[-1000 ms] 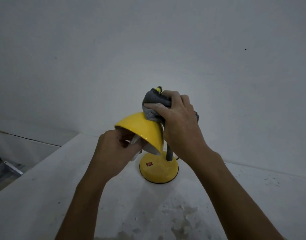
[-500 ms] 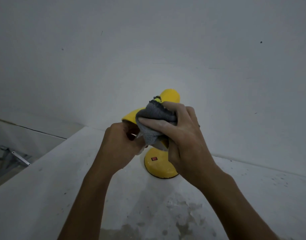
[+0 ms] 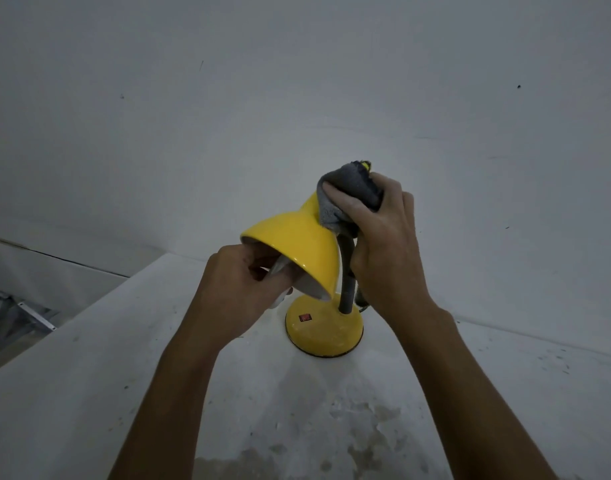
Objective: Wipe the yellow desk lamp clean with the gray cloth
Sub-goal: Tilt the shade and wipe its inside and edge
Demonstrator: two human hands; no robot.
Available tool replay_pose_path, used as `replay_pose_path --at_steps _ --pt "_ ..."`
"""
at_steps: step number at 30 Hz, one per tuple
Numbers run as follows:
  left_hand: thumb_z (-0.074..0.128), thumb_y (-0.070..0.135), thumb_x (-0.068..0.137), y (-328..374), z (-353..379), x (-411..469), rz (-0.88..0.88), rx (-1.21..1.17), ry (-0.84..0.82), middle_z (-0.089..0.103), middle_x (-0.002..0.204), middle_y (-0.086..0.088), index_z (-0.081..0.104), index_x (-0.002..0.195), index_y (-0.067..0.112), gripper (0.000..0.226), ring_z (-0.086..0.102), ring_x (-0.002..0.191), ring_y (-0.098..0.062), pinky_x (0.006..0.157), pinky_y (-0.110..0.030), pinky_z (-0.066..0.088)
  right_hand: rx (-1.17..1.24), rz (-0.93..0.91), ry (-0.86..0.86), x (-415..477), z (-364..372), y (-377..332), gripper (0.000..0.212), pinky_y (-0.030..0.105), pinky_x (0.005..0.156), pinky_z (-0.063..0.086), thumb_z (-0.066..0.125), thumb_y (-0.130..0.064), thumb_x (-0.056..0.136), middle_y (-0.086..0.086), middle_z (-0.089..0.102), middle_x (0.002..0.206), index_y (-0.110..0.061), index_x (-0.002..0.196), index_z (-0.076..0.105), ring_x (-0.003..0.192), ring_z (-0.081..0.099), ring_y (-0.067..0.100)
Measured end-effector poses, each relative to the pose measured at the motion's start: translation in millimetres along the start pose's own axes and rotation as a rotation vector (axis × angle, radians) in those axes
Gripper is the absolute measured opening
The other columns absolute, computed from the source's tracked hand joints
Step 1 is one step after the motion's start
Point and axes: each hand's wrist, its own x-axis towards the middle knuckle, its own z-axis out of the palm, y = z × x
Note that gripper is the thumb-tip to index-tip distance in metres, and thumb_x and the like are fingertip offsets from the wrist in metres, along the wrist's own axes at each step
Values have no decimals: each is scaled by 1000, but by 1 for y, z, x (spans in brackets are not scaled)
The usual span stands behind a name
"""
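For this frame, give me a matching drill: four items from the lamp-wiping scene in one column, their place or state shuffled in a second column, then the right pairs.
Column one:
1. gray cloth
2. left hand
3. lamp base
4. lamp shade

Column two:
A. stands on the table
B. holds the shade's lower rim
C. bunched in the right hand against the lamp's top
D. tilted, opening angled downward

Pairs: 1-C, 2-B, 3-A, 4-D
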Motion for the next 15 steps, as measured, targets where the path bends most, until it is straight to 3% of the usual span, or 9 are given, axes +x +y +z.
replay_pose_path --at_steps 2,4,6,10,12,15 --pt "67 48 69 -1 0 0 -7 3 8 74 65 13 68 70 33 16 72 64 -5 67 -34 59 76 34 -4 -4 0 -7 63 44 91 49 57 9 83 16 44 135 -28 133 55 114 43 31" --pt "68 41 72 -2 0 0 -15 4 19 73 64 13 68 70 31 10 72 63 -6 66 -34 58 148 42 -36 -8 -3 -16 47 39 95 47 46 -4 91 17 45 134 -25 131 58 115 44 31" --pt "70 37 73 -3 0 1 -11 3 29 73 64 12 68 69 31 8 72 63 -7 66 -35 58 226 59 -90 -13 -7 -25 45 36 97 44 35 -17 92 16 45 134 -25 129 59 116 44 30" --pt "75 20 81 -4 -1 2 6 12 41 72 60 10 68 61 33 24 72 62 -10 63 -35 59 433 0 -94 -31 -12 -33 42 44 93 48 35 -12 95 7 43 130 -21 124 64 116 46 30" --pt "73 23 79 -5 -2 2 11 3 22 72 60 9 69 60 37 24 71 61 -9 60 -30 57 554 0 -98 -40 -12 -30 43 45 86 51 35 -9 94 5 41 130 -19 121 67 113 48 34" --pt "71 31 77 -6 -1 1 1 -27 26 73 65 6 71 65 33 12 73 63 -12 63 -40 59 603 51 -28 -51 -4 -24 44 41 99 46 37 2 93 12 43 129 -13 124 63 118 47 32"
